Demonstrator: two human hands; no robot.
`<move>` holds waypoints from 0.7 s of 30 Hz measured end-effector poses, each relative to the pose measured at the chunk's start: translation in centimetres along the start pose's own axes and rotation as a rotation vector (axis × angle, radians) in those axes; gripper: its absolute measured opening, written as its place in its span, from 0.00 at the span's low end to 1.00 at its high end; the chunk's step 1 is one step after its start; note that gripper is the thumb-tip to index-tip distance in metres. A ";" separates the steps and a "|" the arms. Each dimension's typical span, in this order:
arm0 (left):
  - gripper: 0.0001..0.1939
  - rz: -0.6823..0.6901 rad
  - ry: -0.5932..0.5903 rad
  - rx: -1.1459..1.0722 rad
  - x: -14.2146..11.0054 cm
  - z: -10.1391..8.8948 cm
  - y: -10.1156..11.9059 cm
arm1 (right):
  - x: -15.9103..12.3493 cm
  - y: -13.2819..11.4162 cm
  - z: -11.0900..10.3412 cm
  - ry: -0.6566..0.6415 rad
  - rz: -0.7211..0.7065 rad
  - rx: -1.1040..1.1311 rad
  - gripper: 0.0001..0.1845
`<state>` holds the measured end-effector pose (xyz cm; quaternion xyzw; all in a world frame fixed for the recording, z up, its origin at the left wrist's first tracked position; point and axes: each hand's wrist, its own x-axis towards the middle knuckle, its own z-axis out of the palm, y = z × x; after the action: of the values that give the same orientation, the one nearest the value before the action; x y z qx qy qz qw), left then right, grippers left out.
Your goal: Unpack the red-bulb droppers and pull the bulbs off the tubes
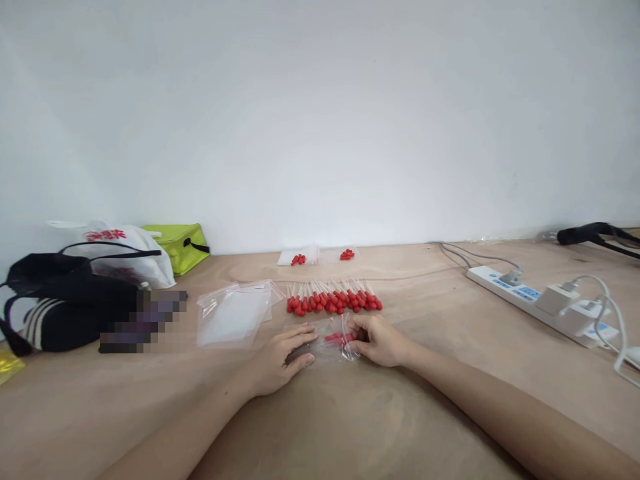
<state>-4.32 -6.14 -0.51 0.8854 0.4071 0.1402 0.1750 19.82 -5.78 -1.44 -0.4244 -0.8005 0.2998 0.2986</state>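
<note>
A small clear plastic bag [327,351] lies flat on the table between my hands, with several red pieces [336,338] inside near its right end. My left hand [285,360] rests on the left end of the bag, fingers stretched out and thumb apart. At the other end, the bent fingers and thumb of my right hand [377,340] pinch the bag's edge. Just beyond it, a row of red-tipped white sticks [333,301] lies side by side, red ends toward me. Flat clear zip bags [233,317] are stacked to the left of the row.
Two bags with red pieces [299,259] [347,255] lie by the wall. On the left are a black bag [75,307], a white plastic bag [135,253] and a lime-green box bag [177,250]. A power strip [540,303] with plugs and cables stands right.
</note>
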 end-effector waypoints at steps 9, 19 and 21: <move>0.20 -0.010 -0.005 -0.002 0.0 -0.2 0.3 | 0.9 0.2 -5.3 -0.071 0.064 0.391 0.11; 0.21 -0.017 0.006 -0.031 0.0 -0.1 0.1 | 1.6 3.2 -10.4 0.691 -0.023 0.073 0.14; 0.20 -0.016 0.008 -0.026 0.0 -0.2 0.2 | 2.0 4.0 -8.6 0.729 -0.067 -0.076 0.11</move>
<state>-4.25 -6.18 -0.26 0.8793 0.4129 0.1476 0.1860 27.23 -0.27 1.61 -0.4878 -0.6654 0.0892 0.5580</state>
